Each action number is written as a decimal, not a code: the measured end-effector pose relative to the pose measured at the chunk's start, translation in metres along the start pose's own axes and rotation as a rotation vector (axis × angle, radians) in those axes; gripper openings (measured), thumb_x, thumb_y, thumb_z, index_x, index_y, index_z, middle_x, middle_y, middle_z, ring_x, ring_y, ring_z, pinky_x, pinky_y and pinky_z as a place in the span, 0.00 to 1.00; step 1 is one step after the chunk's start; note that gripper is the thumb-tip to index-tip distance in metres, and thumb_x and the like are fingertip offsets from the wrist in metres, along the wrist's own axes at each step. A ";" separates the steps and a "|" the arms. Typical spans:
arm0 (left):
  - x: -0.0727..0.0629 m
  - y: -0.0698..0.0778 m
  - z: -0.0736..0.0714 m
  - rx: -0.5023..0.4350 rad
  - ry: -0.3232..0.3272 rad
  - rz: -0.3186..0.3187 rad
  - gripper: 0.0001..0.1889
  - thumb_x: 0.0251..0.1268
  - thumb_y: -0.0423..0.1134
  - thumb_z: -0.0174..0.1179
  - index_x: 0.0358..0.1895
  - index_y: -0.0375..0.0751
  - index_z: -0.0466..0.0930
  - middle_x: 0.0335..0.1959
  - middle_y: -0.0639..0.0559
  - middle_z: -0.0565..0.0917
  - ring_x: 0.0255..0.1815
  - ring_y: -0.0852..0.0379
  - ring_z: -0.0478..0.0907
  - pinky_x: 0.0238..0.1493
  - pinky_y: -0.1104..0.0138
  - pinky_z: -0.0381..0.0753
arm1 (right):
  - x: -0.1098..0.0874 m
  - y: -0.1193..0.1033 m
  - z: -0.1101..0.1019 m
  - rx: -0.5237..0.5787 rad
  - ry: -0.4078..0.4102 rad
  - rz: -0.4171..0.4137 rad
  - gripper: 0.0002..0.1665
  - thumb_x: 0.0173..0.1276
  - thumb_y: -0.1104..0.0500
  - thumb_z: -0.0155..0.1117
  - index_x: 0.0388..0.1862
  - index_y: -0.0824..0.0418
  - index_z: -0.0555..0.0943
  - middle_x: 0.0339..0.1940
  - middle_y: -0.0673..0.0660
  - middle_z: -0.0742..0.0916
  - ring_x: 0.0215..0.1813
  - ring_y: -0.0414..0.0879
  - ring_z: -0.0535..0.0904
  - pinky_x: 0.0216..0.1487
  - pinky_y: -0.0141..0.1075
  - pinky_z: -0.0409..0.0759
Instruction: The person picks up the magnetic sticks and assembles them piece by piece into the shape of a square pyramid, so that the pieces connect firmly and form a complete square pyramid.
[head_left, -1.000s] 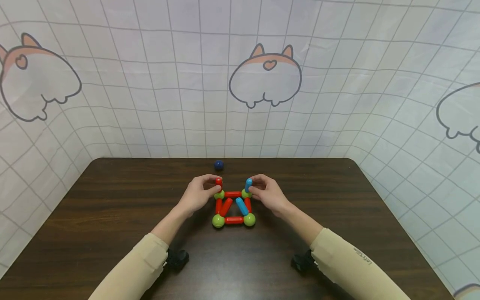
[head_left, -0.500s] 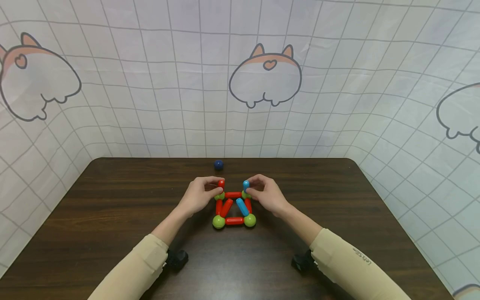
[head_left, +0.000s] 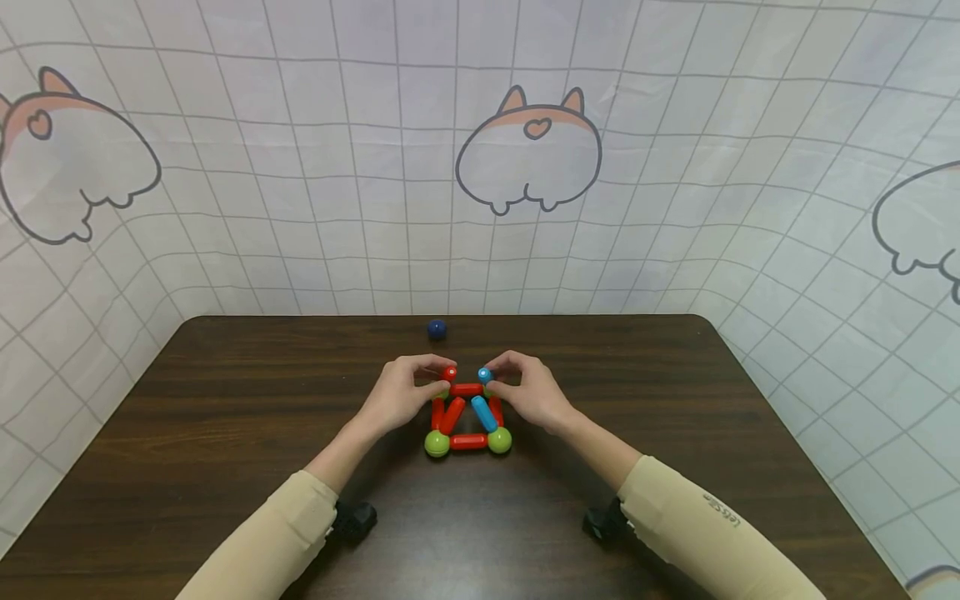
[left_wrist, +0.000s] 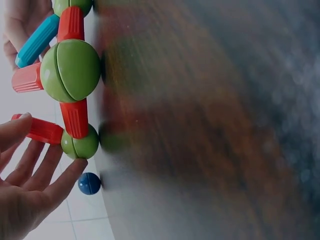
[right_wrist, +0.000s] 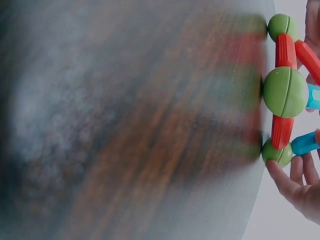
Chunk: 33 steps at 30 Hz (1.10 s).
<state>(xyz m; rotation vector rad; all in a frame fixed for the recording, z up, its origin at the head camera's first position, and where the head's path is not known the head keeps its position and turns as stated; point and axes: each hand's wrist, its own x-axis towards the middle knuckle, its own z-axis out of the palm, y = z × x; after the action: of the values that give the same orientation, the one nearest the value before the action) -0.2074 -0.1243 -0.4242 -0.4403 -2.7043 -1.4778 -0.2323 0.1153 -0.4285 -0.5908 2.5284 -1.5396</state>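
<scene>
In the head view, a square of red magnetic rods and green balls [head_left: 437, 443] lies on the table. My left hand [head_left: 401, 393] pinches a red rod [head_left: 449, 372] rising from the far left ball [left_wrist: 80, 142]; one fingertip touches that ball. My right hand [head_left: 528, 392] holds a blue rod [head_left: 484, 375] on the far right ball [right_wrist: 277, 151], a finger against the ball too. Both rods lean inward, their tops apart. From the near balls, another red rod [head_left: 453, 415] and another blue rod [head_left: 483, 413] slant inward, untouched. Fingers partly hide the far balls.
A dark blue ball [head_left: 437, 330] sits behind the square, close to the far edge of the dark wooden table [head_left: 225, 417]. A white gridded curtain [head_left: 337, 167] with cartoon prints hangs around the back and sides.
Both hands have shifted slightly inward, tipping the tops of the far red and blue rods toward each other. The square and the dark blue ball stay nearly where they were.
</scene>
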 end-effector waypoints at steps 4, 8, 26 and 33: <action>0.000 0.000 0.001 0.025 -0.008 0.009 0.16 0.68 0.31 0.68 0.58 0.40 0.86 0.51 0.51 0.87 0.55 0.45 0.83 0.54 0.53 0.83 | 0.000 0.000 0.000 -0.011 -0.008 -0.006 0.11 0.71 0.64 0.69 0.51 0.58 0.85 0.47 0.51 0.87 0.52 0.49 0.81 0.51 0.44 0.83; 0.000 0.000 0.001 0.046 -0.023 0.034 0.17 0.68 0.31 0.69 0.59 0.39 0.86 0.53 0.49 0.87 0.56 0.44 0.82 0.55 0.51 0.82 | 0.001 0.000 0.000 -0.050 -0.031 -0.022 0.10 0.72 0.63 0.70 0.51 0.57 0.86 0.45 0.49 0.87 0.50 0.49 0.81 0.50 0.42 0.82; -0.003 0.002 0.006 0.110 -0.054 0.089 0.16 0.69 0.29 0.67 0.58 0.40 0.87 0.54 0.49 0.87 0.56 0.48 0.81 0.58 0.48 0.80 | -0.001 0.000 -0.001 -0.104 -0.062 -0.086 0.09 0.72 0.63 0.69 0.50 0.57 0.86 0.42 0.49 0.87 0.48 0.48 0.80 0.46 0.41 0.82; -0.003 0.003 0.007 0.112 -0.051 0.103 0.15 0.68 0.28 0.67 0.57 0.39 0.87 0.53 0.49 0.87 0.55 0.48 0.82 0.57 0.47 0.80 | -0.001 0.000 -0.002 -0.106 -0.073 -0.096 0.09 0.71 0.64 0.69 0.49 0.57 0.87 0.43 0.49 0.87 0.48 0.48 0.80 0.46 0.40 0.82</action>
<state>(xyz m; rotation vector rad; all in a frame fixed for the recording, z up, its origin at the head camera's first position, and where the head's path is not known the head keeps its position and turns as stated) -0.2028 -0.1177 -0.4264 -0.6090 -2.7391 -1.3002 -0.2324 0.1175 -0.4274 -0.7779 2.5736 -1.3913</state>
